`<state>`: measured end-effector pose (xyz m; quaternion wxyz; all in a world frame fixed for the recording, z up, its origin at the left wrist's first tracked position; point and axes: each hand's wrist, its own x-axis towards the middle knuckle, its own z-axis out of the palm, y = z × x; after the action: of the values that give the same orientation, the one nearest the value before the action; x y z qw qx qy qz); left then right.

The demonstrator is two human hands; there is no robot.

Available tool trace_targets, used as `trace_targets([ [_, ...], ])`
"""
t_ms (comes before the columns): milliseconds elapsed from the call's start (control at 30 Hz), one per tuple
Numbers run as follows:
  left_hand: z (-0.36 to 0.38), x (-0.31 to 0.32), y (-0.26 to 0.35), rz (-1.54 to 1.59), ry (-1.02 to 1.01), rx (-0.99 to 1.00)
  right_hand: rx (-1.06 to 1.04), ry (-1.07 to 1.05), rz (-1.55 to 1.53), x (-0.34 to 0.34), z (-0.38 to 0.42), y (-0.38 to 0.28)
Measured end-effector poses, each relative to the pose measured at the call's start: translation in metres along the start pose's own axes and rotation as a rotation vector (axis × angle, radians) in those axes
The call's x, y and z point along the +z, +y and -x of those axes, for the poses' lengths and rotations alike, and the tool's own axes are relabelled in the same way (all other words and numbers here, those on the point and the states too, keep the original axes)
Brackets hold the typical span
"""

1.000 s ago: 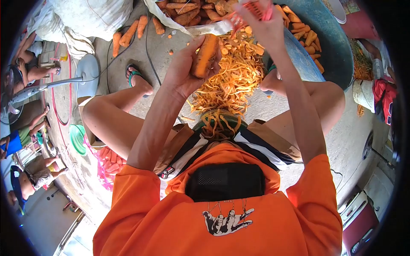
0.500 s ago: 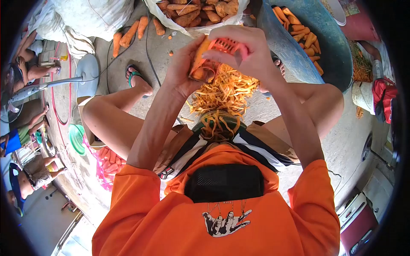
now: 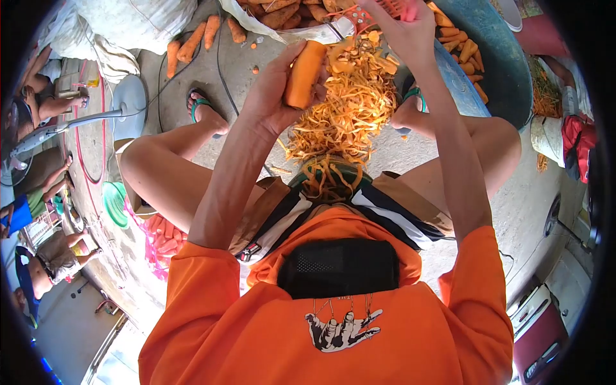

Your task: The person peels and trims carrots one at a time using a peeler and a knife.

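Note:
A peeled carrot (image 3: 305,75) stands nearly upright in my left hand (image 3: 274,96), with the fingers wrapped round it. Higher up and to the right, my right hand (image 3: 405,35) is closed on a red peeler (image 3: 393,9) with a slotted handle, close to the sack's edge. Between and below my hands lies a heap of orange carrot peelings (image 3: 353,106). More strips hang over a dark green round object (image 3: 330,179) between my legs.
A white sack (image 3: 301,32) of unpeeled carrots stands at the top. A blue tub (image 3: 507,70) with peeled carrots is at upper right. Loose carrots (image 3: 190,42) and a cable (image 3: 222,74) lie on the floor at upper left. A fan (image 3: 128,102) and other people are at left.
My right hand has moved up and right with the peeler, away from the carrot. My left hand still holds the carrot, now more fully in view.

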<state>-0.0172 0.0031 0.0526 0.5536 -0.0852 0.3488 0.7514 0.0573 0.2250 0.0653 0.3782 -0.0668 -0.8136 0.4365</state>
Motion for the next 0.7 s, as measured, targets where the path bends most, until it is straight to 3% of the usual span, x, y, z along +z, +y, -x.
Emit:
trace_targets([
  [67,-0.004,-0.003,0.004,0.137,-0.2,-0.024,-0.034,-0.14,-0.203,0.011,0.011,-0.019],
  [133,0.002,0.015,0.003,0.077,-0.118,0.012,-0.051,-0.215,-0.304,0.013,0.011,-0.021],
  [200,0.007,0.013,0.001,0.017,-0.021,0.037,-0.075,-0.342,-0.044,0.011,0.017,-0.018],
  [233,0.005,0.004,-0.001,0.06,-0.053,-0.002,0.255,-0.312,-0.249,0.009,0.009,0.016],
  [267,0.004,0.002,0.0,0.103,-0.092,-0.032,0.257,-0.312,-0.246,0.006,0.002,0.013],
  [333,0.003,0.002,0.001,0.124,-0.075,-0.051,0.082,-0.083,-0.359,-0.001,-0.018,0.007],
  [367,0.001,0.005,0.002,0.094,-0.058,-0.024,0.023,-0.11,-0.692,0.009,-0.011,-0.007],
  [400,0.0,0.007,0.001,0.067,-0.039,0.0,0.023,-0.112,-0.692,0.005,-0.001,-0.023],
  [467,0.004,0.02,0.0,0.038,-0.02,0.023,-0.129,-0.486,-0.05,-0.001,0.012,-0.046],
  [533,0.008,0.015,-0.004,0.012,0.019,0.024,-0.109,-0.492,0.009,0.001,0.007,-0.018],
  [600,0.002,0.002,-0.003,0.059,-0.041,0.014,-0.052,-0.149,-0.181,0.0,-0.015,0.001],
  [667,0.0,0.003,-0.001,0.057,-0.033,0.017,0.044,-0.166,-0.304,0.001,-0.016,-0.008],
  [700,-0.002,0.004,0.0,0.082,-0.039,0.02,-0.061,-0.202,-0.191,0.004,-0.001,-0.015],
])
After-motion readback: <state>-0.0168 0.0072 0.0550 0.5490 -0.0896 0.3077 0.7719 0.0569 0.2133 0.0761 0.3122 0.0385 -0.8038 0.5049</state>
